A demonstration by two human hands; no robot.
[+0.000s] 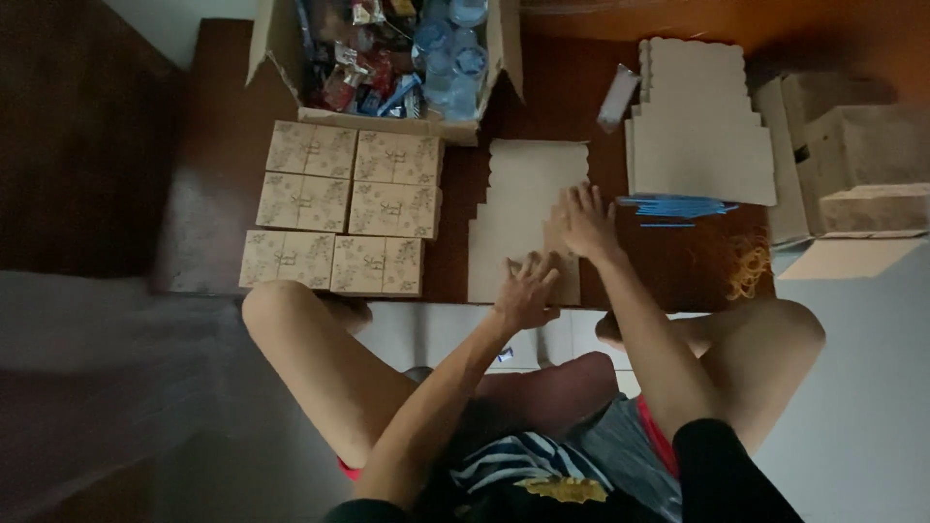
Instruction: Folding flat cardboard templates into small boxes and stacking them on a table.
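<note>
I am looking at a flat cardboard blank point(518, 208) lying on the dark table point(213, 174) at the centre of the frame, its scalloped top edge toward the top of the picture. The dim light is washing out any creases or print on it. My left hand point(526, 291) is resting flat, fingers spread, on the blank's lower right part, gripping nothing. My right hand point(584, 225) is lying open just above it on the blank's right edge, fingers fanned toward the top; I cannot tell whether a fold is lifting under it.

To the left, six patterned closed boxes point(344, 208) are sitting in a tight block. At upper centre an open carton point(387, 58) of packets and bottle tops is being cut off by the frame's top edge. At upper right a stack of flat blanks point(702, 126) is lying, with blue straws point(678, 206) and yellow rubber bands point(748, 266) below it.
</note>
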